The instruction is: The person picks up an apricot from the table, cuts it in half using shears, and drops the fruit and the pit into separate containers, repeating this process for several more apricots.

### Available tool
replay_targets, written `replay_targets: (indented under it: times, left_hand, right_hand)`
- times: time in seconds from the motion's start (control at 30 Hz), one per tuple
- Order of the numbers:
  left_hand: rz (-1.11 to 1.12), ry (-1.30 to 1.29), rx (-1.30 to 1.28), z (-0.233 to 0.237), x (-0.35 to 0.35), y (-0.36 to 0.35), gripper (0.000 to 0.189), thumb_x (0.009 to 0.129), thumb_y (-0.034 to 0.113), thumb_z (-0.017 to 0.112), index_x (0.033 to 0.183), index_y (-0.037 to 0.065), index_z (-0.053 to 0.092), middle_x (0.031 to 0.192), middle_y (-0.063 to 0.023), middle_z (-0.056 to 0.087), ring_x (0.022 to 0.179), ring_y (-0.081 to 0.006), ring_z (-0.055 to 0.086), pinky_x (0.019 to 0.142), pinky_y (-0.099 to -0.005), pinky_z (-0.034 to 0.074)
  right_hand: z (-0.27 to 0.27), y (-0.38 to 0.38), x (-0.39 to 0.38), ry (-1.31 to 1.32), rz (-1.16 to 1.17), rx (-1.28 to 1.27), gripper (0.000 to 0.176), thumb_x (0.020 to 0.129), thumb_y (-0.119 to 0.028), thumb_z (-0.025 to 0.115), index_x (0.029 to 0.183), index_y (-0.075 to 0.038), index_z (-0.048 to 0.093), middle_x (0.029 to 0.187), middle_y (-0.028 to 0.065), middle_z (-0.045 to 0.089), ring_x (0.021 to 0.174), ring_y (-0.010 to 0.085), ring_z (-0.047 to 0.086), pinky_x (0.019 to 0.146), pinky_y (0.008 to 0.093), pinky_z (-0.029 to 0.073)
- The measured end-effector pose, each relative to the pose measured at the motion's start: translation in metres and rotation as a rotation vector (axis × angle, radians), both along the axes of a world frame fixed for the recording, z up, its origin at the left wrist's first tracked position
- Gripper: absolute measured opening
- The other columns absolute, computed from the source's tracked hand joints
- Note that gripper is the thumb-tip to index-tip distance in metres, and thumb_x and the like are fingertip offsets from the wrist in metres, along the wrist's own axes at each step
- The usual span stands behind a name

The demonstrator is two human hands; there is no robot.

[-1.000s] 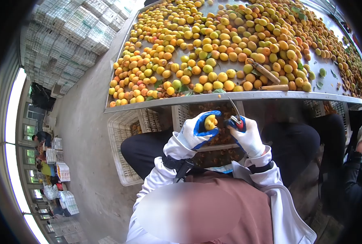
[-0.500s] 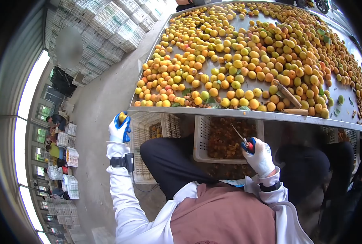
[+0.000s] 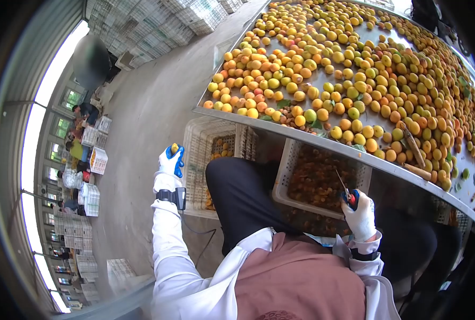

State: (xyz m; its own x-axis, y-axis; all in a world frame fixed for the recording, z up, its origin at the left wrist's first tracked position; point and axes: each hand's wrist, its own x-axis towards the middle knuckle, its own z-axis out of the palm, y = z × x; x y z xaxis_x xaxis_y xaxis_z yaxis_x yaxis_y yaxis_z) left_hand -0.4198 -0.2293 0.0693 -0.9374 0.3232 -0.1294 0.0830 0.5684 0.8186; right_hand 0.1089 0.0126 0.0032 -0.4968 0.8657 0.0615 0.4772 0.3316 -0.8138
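My left hand (image 3: pixel 169 164), in a white glove with blue palm and fingers, is closed around a yellowish apricot (image 3: pixel 174 148). It is raised beside the left white crate (image 3: pixel 193 140), which holds some apricots. My right hand (image 3: pixel 361 220), gloved the same way, grips a small knife (image 3: pixel 342 181) by its red handle, the thin blade pointing up and away from me. Just beyond that blade, under the table edge, a second white crate (image 3: pixel 281 186) contains many orange-brown fruit pieces or pits. Knife and apricot are well apart.
A metal-rimmed table (image 3: pixel 301 134) heaped with apricots (image 3: pixel 376 80) spans the upper right. Sticks (image 3: pixel 413 146) and leaves lie among the fruit. Stacked crates (image 3: pixel 162 26) stand at the far upper left. Other people (image 3: pixel 85 114) sit beside crates farther left. A cable hangs from my left wrist.
The whole view has swung and tilted, so table and crates sit farther right and slanted. Both hands keep their hold on the apricot and the knife.
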Motion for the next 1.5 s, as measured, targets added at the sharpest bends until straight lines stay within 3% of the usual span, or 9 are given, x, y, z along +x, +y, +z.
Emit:
replay_targets:
  times: [0.1, 0.27, 0.57, 0.7, 1.03, 1.17, 1.27, 1.33, 1.5]
  left_hand:
    - [-0.17, -0.039, -0.288, -0.036, -0.032, -0.022, 0.047, 0.087, 0.032, 0.079, 0.123, 0.007, 0.062, 0.094, -0.0091, 0.068, 0.077, -0.0205, 0.067, 0.063, -0.0359, 0.056]
    - [-0.373, 0.362, -0.544, -0.023, -0.021, 0.026, 0.069, 0.084, 0.04, 0.078, 0.141, 0.011, 0.052, 0.142, -0.0221, 0.051, 0.129, -0.0374, 0.052, 0.106, -0.045, 0.045]
    - [-1.047, 1.008, -0.557, 0.041, 0.07, 0.311, 0.059, 0.088, 0.046, 0.071, 0.132, 0.008, 0.059, 0.131, -0.0197, 0.059, 0.123, -0.0349, 0.054, 0.107, -0.0443, 0.041]
    - [-1.061, 1.118, -0.684, 0.013, 0.109, 0.412, 0.068, 0.092, 0.053, 0.061, 0.145, 0.012, 0.046, 0.148, -0.0169, 0.047, 0.139, -0.0358, 0.039, 0.117, -0.0505, 0.024]
    - [-0.965, 1.261, -0.924, -0.038, 0.152, 0.525, 0.057, 0.09, 0.043, 0.066, 0.137, 0.012, 0.053, 0.131, -0.011, 0.061, 0.125, -0.0305, 0.054, 0.109, -0.0524, 0.033]
    - [-0.916, 1.113, -0.923, -0.03, 0.155, 0.524, 0.052, 0.087, 0.037, 0.071, 0.131, 0.012, 0.058, 0.131, -0.0103, 0.061, 0.126, -0.0296, 0.055, 0.106, -0.0482, 0.04]
    - [-0.922, 0.752, -0.141, -0.016, 0.16, 0.496, 0.053, 0.082, 0.018, 0.079, 0.13, 0.01, 0.059, 0.123, -0.0094, 0.067, 0.109, -0.0302, 0.067, 0.089, -0.0394, 0.055]
    - [-0.987, -0.284, 0.394, -0.009, 0.164, 0.463, 0.051, 0.087, -0.003, 0.072, 0.134, 0.008, 0.057, 0.114, -0.0085, 0.066, 0.098, -0.022, 0.07, 0.079, -0.0332, 0.061]
    - [-0.925, -0.626, 0.648, 0.054, 0.25, 0.333, 0.046, 0.098, 0.016, 0.061, 0.141, 0.001, 0.05, 0.123, -0.0109, 0.064, 0.09, -0.0155, 0.065, 0.082, -0.0286, 0.054]
  right_hand:
    - [0.004, 0.001, -0.003, -0.052, 0.024, 0.019, 0.019, 0.081, -0.013, 0.076, 0.08, -0.002, 0.061, 0.071, 0.0195, 0.06, 0.066, 0.0406, 0.06, 0.059, 0.0435, 0.047]
    - [0.016, 0.004, -0.01, -0.123, 0.073, -0.018, 0.02, 0.083, -0.019, 0.074, 0.082, -0.002, 0.063, 0.076, 0.0209, 0.063, 0.072, 0.0417, 0.063, 0.062, 0.0452, 0.049]
    - [0.006, 0.006, -0.024, -0.196, 0.144, -0.021, 0.022, 0.081, -0.023, 0.076, 0.087, -0.005, 0.065, 0.084, 0.0193, 0.067, 0.074, 0.0395, 0.067, 0.065, 0.0458, 0.054]
    - [0.006, 0.012, -0.019, -0.237, 0.194, -0.102, 0.024, 0.081, -0.026, 0.076, 0.088, -0.005, 0.066, 0.085, 0.0195, 0.068, 0.074, 0.0395, 0.067, 0.066, 0.0457, 0.055]
    - [-0.004, 0.029, -0.003, -0.258, 0.157, -0.226, 0.028, 0.084, -0.031, 0.073, 0.091, -0.005, 0.065, 0.087, 0.0208, 0.068, 0.075, 0.0403, 0.067, 0.068, 0.0469, 0.055]
    - [-0.006, 0.028, 0.001, -0.221, 0.16, -0.202, 0.028, 0.083, -0.03, 0.073, 0.091, -0.005, 0.064, 0.087, 0.0212, 0.067, 0.076, 0.0406, 0.067, 0.068, 0.0473, 0.054]
    - [-0.002, 0.025, 0.001, -0.207, 0.081, -0.191, 0.026, 0.083, -0.027, 0.073, 0.092, -0.004, 0.064, 0.088, 0.0207, 0.067, 0.076, 0.0407, 0.067, 0.067, 0.0469, 0.053]
    - [-0.001, 0.022, -0.001, -0.125, 0.019, -0.163, 0.025, 0.082, -0.024, 0.074, 0.093, -0.004, 0.065, 0.088, 0.0204, 0.067, 0.077, 0.0407, 0.067, 0.067, 0.0464, 0.053]
    - [0.002, 0.011, -0.005, 0.202, -0.078, -0.124, 0.022, 0.083, -0.007, 0.071, 0.103, -0.002, 0.064, 0.087, 0.0185, 0.066, 0.08, 0.0407, 0.066, 0.069, 0.043, 0.052]
